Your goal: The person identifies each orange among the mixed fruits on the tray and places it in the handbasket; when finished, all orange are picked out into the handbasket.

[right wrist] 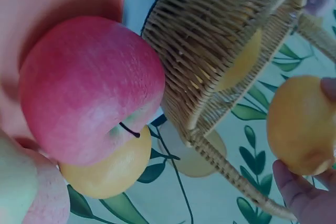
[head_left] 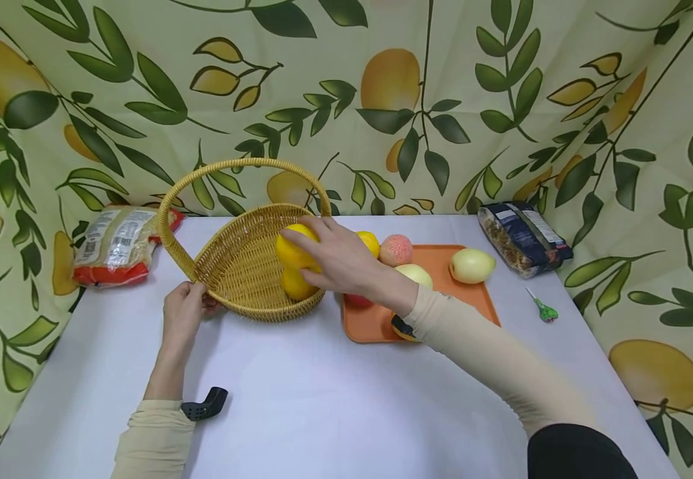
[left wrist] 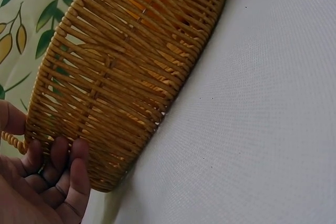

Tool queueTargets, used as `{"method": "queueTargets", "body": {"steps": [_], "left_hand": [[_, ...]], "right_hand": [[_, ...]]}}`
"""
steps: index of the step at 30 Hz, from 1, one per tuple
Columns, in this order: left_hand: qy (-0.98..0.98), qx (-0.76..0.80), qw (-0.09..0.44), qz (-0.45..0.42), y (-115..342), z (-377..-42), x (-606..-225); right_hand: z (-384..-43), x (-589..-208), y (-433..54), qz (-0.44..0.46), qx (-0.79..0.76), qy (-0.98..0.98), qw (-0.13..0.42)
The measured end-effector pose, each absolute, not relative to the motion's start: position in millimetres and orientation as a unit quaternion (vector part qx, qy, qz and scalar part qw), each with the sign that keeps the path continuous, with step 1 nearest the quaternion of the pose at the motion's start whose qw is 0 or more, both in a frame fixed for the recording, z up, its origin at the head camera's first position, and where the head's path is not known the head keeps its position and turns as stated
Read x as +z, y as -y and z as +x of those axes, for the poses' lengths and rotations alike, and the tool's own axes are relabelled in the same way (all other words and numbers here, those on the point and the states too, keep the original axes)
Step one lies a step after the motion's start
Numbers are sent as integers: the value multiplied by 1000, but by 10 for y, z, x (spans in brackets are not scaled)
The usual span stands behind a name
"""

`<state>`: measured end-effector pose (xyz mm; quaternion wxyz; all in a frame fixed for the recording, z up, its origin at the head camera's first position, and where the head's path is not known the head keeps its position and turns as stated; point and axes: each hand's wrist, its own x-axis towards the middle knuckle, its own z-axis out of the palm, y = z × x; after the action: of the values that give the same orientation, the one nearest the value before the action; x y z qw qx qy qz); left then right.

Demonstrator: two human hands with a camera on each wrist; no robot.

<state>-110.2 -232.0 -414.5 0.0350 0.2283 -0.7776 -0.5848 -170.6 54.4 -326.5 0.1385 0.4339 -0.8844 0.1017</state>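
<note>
Currently, the white-covered table is filling the bottom of the frame. Left of centre, the left hand is gripping the left edge of a wicker basket, its fingers curling round the rim. At mid-frame, the right hand is pointing leftward and grasping an orange between thumb and fingers. That fruit is hovering over the basket's right half, above a yellow fruit lying inside; the right wrist view is showing it apart from the wickerwork. It is looking roundish, so no long axis is standing out, and the right hand is being the nearer one, the left sitting across at the basket's other end. Right of centre, a coral tray is carrying a red apple. Farther up, a pink peach is resting near its far edge, and two packets are flanking the scene.
</note>
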Motion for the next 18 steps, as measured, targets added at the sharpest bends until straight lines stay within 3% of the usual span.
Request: {"method": "queueTargets", "body": {"steps": [11,18], "left_hand": [[782,-577,37,231,2314,-1100,-4149],[785,-573,40,233,2309,-1107,-4147]], "right_hand": [[-1910,-3444,-242,395,10,906,155],[-1997,-3534,-153,381,-49,922,47]]}}
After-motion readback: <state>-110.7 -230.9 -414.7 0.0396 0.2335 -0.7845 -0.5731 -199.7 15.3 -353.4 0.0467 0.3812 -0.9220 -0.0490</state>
